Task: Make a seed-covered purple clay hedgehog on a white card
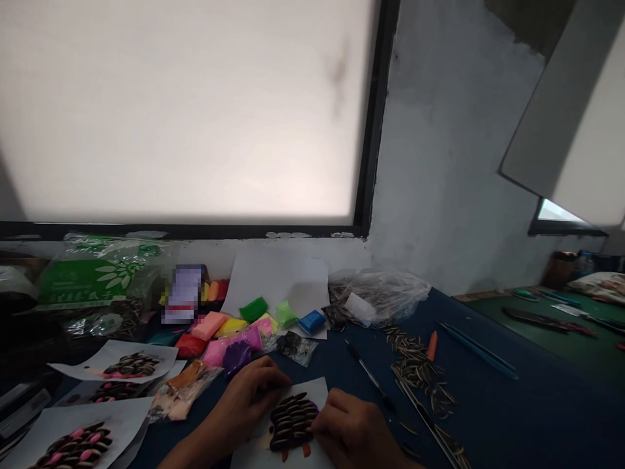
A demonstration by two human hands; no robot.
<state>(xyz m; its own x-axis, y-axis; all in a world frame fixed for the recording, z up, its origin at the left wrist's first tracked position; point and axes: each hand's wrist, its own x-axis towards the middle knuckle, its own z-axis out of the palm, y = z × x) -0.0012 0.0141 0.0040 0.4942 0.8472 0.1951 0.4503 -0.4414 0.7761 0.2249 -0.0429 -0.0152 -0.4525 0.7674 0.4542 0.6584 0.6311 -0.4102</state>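
Note:
A white paper sheet (263,448) lies before me, bearing dark sunflower seeds (293,420) in overlapping rows. Purple clay peeks out at the seeds' edge, and two small orange clay pieces (306,449) stick out below. At the sheet's upper left, my left hand (254,394) is closed with bent fingers on the paper. My right hand (354,426) is closed in a pinch, touching the right edge of the seed shape; anything between those fingertips is hidden. Loose sunflower seeds (415,358) are scattered to the right, beside a pen (368,374) and metal tweezers (424,413).
Finished-looking seed pictures (81,443) are stacked at left. Coloured clay packets (239,348) lie behind my hands, near a phone (183,293) and a green seed bag (97,277). A clear plastic bag (381,296) stands by the wall. Blue tweezers (478,348) lie at right.

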